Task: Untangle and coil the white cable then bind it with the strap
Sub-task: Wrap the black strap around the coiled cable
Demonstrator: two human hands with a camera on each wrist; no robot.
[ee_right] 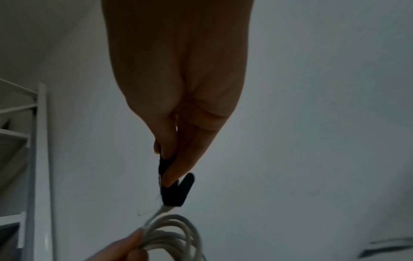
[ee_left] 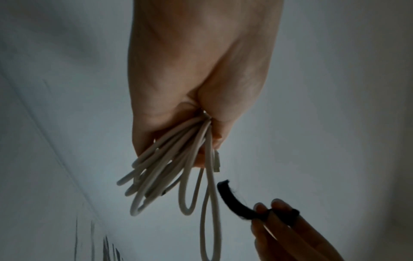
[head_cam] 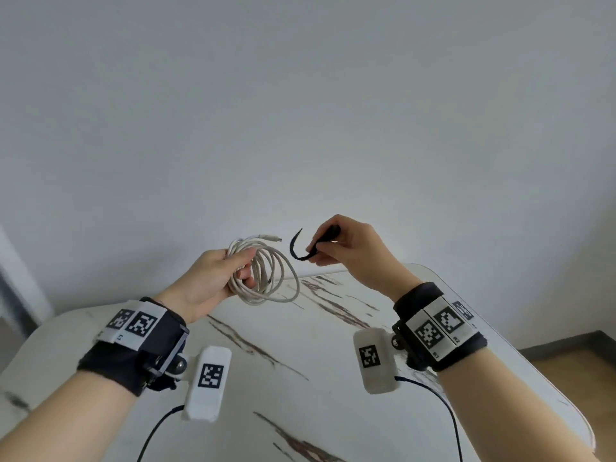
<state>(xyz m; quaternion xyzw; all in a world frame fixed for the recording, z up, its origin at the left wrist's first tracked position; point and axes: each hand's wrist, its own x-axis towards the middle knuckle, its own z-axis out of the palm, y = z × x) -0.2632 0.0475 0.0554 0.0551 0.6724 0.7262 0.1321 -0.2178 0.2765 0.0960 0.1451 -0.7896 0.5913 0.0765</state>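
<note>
left hand (head_cam: 203, 281) grips smooth white cable (head_cam: 266, 275) coil; right hand (head_cam: 346, 248) pinches curved fuzzy strap (head_cam: 296, 250).

Cable (head_cam: 266, 271) in left hand (head_cam: 206, 278), strap (head_cam: 300, 248) right of it, above table (head_cam: 333, 361).

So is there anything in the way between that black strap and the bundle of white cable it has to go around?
Nothing visible. The right hand pinches the black strap in open air just beside the coiled white cable, which the left hand grips above the table. Only a small empty gap separates strap and coil.
</note>
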